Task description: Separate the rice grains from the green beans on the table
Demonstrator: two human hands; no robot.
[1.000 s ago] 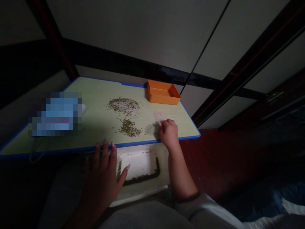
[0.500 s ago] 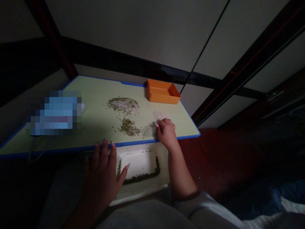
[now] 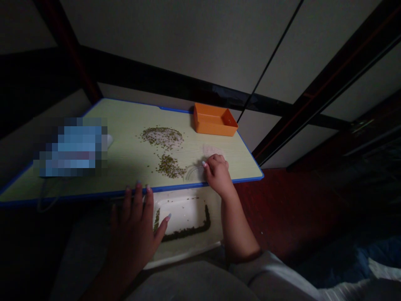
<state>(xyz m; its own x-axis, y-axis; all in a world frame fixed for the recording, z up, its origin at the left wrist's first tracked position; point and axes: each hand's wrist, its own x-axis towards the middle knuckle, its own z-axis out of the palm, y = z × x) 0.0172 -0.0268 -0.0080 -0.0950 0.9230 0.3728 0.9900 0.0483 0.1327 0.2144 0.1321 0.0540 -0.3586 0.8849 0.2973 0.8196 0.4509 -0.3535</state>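
Observation:
My right hand [image 3: 217,173] is closed, its fingers pinched on a clear, curved, ridged piece [image 3: 194,172] that looks like plastic; the fingers hide part of it. It rests low on the table beside a pile of mostly green, bean-like grains [image 3: 170,166]. Just beyond the knuckles is a small patch of whitish grains [image 3: 211,149]. Farther back lies a larger mixed pile of green and whitish grains [image 3: 163,137]. My left hand [image 3: 134,225] is open and empty, fingers spread at the table's front edge, over the left side of a white basin [image 3: 181,248] holding green grains.
The pale yellow table [image 3: 125,121] has a blue rim. An orange box [image 3: 215,127] stands at its back right corner. A blurred-out blue item [image 3: 75,146] lies at the left. Cabinet panels [image 3: 175,42] rise behind the table, and reddish floor [image 3: 275,209] shows at the right.
My right hand has shifted very slightly left with the clear piece, which now meets the edge of the green pile. My left hand stays where it was.

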